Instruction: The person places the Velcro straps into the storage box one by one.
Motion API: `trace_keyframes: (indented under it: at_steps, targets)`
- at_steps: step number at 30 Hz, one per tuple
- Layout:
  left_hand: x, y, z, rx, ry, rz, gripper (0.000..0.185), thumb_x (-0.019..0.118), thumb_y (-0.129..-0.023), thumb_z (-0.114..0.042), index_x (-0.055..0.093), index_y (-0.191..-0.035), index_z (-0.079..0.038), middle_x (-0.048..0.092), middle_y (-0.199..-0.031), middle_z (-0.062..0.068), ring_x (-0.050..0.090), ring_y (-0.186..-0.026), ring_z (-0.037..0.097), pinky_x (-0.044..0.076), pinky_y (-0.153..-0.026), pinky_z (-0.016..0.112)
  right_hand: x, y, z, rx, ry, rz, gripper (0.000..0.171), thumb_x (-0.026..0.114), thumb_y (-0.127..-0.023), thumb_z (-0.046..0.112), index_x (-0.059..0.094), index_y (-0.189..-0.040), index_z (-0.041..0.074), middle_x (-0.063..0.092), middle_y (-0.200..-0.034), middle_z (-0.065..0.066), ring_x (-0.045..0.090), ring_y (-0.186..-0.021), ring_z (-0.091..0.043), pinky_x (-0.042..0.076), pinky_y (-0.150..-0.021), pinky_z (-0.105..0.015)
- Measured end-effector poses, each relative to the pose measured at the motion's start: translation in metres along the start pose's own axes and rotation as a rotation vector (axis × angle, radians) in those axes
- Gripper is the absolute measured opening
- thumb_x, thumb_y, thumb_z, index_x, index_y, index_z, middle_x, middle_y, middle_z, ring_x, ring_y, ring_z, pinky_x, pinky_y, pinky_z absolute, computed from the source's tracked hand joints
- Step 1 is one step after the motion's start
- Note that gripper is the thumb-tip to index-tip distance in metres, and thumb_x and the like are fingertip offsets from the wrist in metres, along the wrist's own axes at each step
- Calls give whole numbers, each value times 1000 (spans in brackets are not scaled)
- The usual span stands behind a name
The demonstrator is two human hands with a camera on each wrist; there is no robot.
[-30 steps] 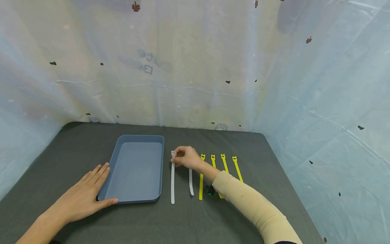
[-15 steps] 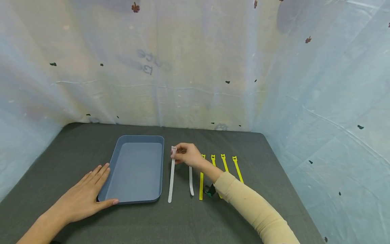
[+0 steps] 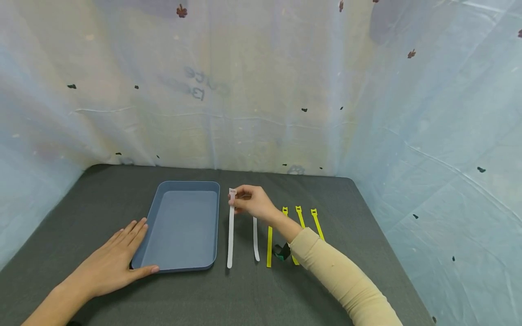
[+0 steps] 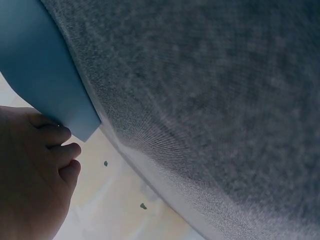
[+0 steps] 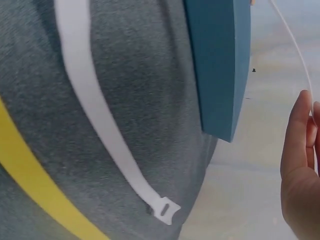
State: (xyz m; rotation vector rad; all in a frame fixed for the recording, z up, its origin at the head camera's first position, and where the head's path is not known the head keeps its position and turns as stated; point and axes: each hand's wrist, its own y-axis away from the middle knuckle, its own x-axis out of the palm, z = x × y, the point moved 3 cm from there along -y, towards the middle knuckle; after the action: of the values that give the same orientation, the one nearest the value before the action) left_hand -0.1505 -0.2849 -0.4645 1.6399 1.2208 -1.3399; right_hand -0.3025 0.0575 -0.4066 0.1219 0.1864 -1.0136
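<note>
My right hand (image 3: 253, 201) pinches a white hook-and-loop cable tie (image 3: 230, 235) near its slotted head, just right of the blue-grey tray (image 3: 216, 226). The strap hangs down toward me, and its thin edge shows beside the fingers in the right wrist view. A second white cable tie (image 5: 107, 127) lies on the cloth below this hand, its slotted head at the far end. My left hand (image 3: 112, 258) rests with straight fingers along the tray's left side, thumb at the near left corner.
Several yellow cable ties (image 3: 269, 246) lie in a row to the right, partly hidden under my right forearm. A dark wrist strap (image 3: 281, 251) sits on that arm. Dark grey cloth (image 3: 204, 299) covers the table, and a pale plastic curtain (image 3: 261, 136) hangs behind it.
My right hand has risen and moved slightly away from me, lifting the white cable tie off the cloth; its lower end swung a little. The left hand and tray have stayed put.
</note>
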Motion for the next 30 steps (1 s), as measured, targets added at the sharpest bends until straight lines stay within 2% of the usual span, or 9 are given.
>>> trace_keyframes:
  at_steps: [5, 9, 14, 19, 21, 25, 30]
  targets:
    - [0, 0, 1, 3, -9, -2, 113, 62, -92, -72, 21, -163, 6, 17, -171, 24, 15, -157, 44, -16, -126, 35, 3, 0, 9, 5, -10, -9, 27, 72, -98, 6, 68, -123, -3, 72, -118, -15, 72, -86, -16, 63, -83, -37]
    - [0, 0, 1, 6, -18, -4, 113, 62, -91, -72, 22, -163, 6, 17, -171, 24, 16, -157, 44, -17, -125, 33, 7, -1, 16, 3, -13, -17, 29, 72, -98, 7, 67, -125, -4, 73, -117, -13, 72, -87, -17, 63, -84, -38]
    - [-1, 0, 0, 8, -18, -7, 113, 62, -91, -73, 23, -162, 7, 19, -170, 25, 17, -156, 45, -15, -126, 35, 14, -4, 24, -12, -28, -19, 25, 72, -98, 7, 68, -123, 2, 73, -111, -11, 72, -86, -17, 63, -86, -41]
    - [0, -1, 0, 14, -21, -12, 113, 62, -91, -73, 23, -162, 7, 19, -170, 25, 18, -156, 45, -14, -126, 35, 23, -12, 26, -55, -64, 3, 28, 71, -98, 4, 66, -124, -5, 73, -113, -15, 72, -85, -17, 63, -83, -37]
    - [0, -1, 0, 16, -24, -13, 113, 62, -91, -73, 23, -162, 7, 19, -170, 25, 18, -156, 45, -15, -126, 33, 28, -14, 27, -68, -71, 15, 30, 71, -98, 3, 65, -125, -8, 72, -115, -18, 72, -84, -17, 63, -84, -38]
    - [0, -1, 0, 14, -25, -14, 114, 62, -91, -73, 23, -162, 7, 19, -170, 25, 18, -156, 45, -16, -125, 32, 39, -19, 29, -76, -85, 36, 32, 71, -98, 3, 64, -128, -9, 70, -118, -22, 72, -85, -16, 60, -92, -52]
    - [0, -1, 1, 3, -22, -7, 115, 62, -91, -74, 23, -162, 7, 20, -170, 26, 19, -156, 46, -10, -128, 40, 52, -28, 28, -88, -97, 37, 30, 71, -98, 3, 66, -126, -7, 70, -115, -19, 74, -84, -18, 57, -94, -59]
